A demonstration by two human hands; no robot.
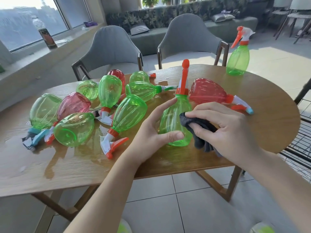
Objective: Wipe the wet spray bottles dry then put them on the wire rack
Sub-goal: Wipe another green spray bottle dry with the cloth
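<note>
A green spray bottle [173,118] with an orange trigger head stands upright near the table's front edge. My left hand [151,132] grips its body, thumb across the base and fingers up the side. My right hand [223,130] holds a dark grey cloth [200,132] pressed against the bottle's right side. Several green and red spray bottles [107,101] lie on their sides across the wet wooden table [67,165]. A red bottle [210,92] lies just behind my right hand. One green bottle [238,59] stands upright at the far right edge. The black wire rack [301,142] sits beyond the table's right end.
Puddles of water spread over the tabletop around the lying bottles. Two grey chairs [111,49] stand behind the table. A dark bottle [47,36] sits on the window ledge at the left. Tiled floor lies below the table's front edge.
</note>
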